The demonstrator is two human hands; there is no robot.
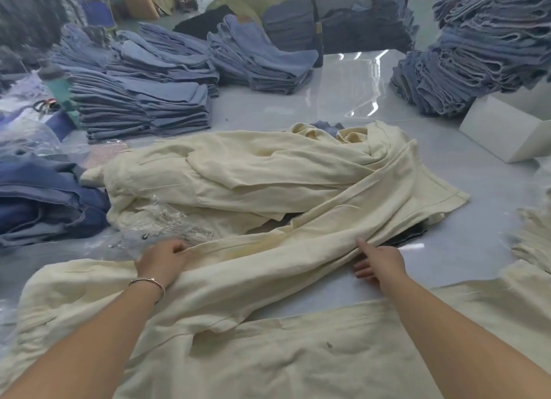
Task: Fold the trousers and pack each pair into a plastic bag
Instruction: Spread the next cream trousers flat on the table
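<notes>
A pair of cream trousers lies stretched across the table in front of me, its leg running up to the right toward a heap of more cream trousers. My left hand grips the fabric at the leg's upper edge, fingers curled into the cloth. My right hand pinches the leg's lower edge further right, index finger stretched along the fold. A crumpled clear plastic bag with printed labels lies just beyond my left hand, on the heap.
Stacks of folded blue jeans fill the back left and centre, and a tall stack stands at the back right. Darker jeans lie at the left. A white box sits at the right. Clear plastic sheets lie mid-table.
</notes>
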